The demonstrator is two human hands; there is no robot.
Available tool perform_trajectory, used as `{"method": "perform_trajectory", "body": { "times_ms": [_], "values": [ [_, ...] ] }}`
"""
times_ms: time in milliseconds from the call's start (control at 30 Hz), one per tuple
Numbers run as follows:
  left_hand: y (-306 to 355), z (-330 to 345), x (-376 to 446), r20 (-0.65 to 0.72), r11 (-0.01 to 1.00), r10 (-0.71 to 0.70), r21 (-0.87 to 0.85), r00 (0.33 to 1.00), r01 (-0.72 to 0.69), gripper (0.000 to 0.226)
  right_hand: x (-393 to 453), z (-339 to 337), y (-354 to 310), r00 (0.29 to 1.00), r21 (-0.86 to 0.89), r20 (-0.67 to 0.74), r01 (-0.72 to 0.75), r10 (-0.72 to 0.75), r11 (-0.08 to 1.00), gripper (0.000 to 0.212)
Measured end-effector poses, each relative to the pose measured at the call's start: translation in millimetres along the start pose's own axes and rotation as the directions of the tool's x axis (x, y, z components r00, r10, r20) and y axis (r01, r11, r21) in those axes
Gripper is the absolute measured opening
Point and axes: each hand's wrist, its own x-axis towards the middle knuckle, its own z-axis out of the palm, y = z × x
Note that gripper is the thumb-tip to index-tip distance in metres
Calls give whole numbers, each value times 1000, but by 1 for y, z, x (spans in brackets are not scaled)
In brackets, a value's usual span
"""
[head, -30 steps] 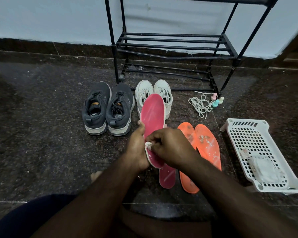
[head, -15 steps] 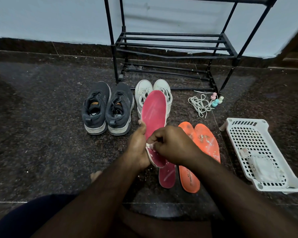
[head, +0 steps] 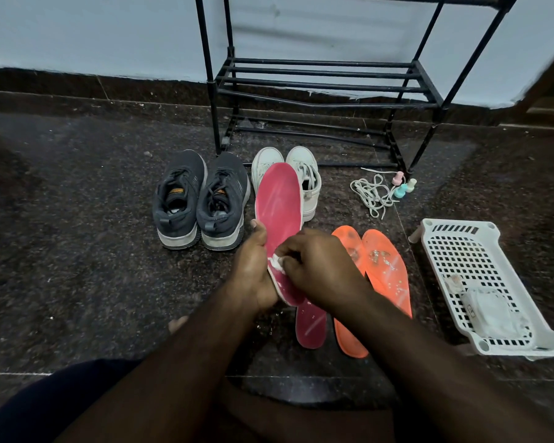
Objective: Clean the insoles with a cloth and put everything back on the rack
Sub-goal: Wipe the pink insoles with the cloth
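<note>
Flanking held pink insole, grey shoes, orange insoles, white basket

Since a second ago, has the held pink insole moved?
Yes. The pink insole has shifted slightly up toward the rack, covering more of the white shoes.

Both forearms stretched forward, meeting at centre. Left hand curled round the insole edge, thumb up. Right hand fisted, pinching a cloth against it.
</note>
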Motion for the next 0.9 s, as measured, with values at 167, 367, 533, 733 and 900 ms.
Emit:
{"method": "perform_trajectory", "body": {
  "times_ms": [167, 367, 533, 733, 900],
  "values": [
    [1, 0, 2, -56, 997, -78, -7, 995, 78, 91, -6, -1, -6, 986, 52, 161, -42, 34, 998, 17],
    [2, 2, -2, -60, 999, -39, -35, 997, 37, 83, -5, 1, -3, 999, 1, 25, -25, 25, 1000, 18],
    [4, -4, 6, -98, 998, -42, -57, 994, 37, 83, -10, 2, -5, 983, 112, 171, -85, 65, 990, 19],
    [5, 0, -1, 9, 998, -46, -46, 999, 46, 80, -6, -19, 9, 991, 275, 47, -136, 128, 952, 23],
    [2, -3, 1, 3, 998, -27, -62, 1000, 27, 79, -3, -11, 11, 996, -12, 86, 30, -29, 999, 31]
  ]
}}
